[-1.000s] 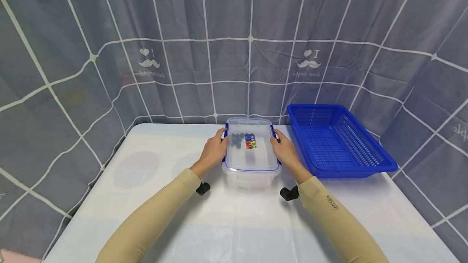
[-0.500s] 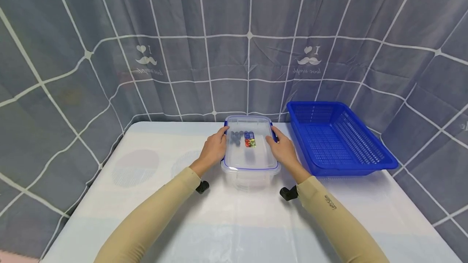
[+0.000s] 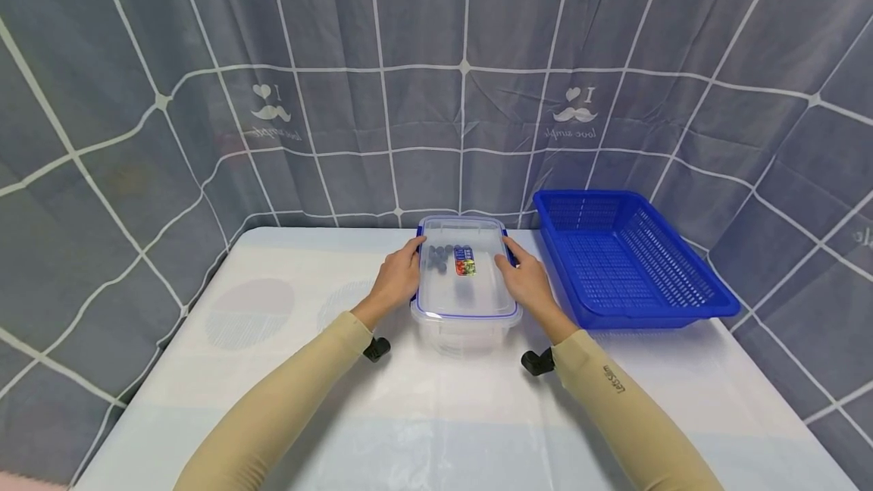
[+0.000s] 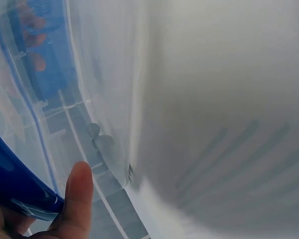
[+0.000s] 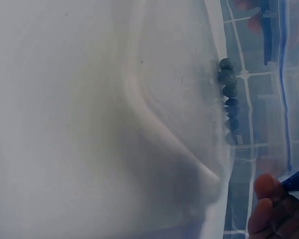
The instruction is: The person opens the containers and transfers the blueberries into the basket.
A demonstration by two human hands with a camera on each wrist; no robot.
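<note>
A clear plastic food storage container (image 3: pixel 467 298) stands near the far side of the table, its blue-edged lid on top and a colourful label on the lid. Through the lid several small dark round fruits, like blueberries (image 3: pixel 439 256), show inside; they also appear through the wall in the right wrist view (image 5: pixel 229 92). My left hand (image 3: pixel 397 276) grips the left side, its fingers about a blue latch (image 4: pixel 20 179). On the opposite side my right hand (image 3: pixel 528 279) holds the edge, thumb over the lid and fingertips by another blue latch (image 5: pixel 296 180).
A blue perforated plastic basket (image 3: pixel 634 264) stands right of the container, close to my right hand. A white table covering (image 3: pixel 286 385) lies beneath. Grey curtain with white grid lines (image 3: pixel 426 112) hangs round the back and sides.
My right thumb has shifted inward from the container's right edge onto the lid. The left hand keeps its hold, and the container stays in place. The head view has tilted slightly.
</note>
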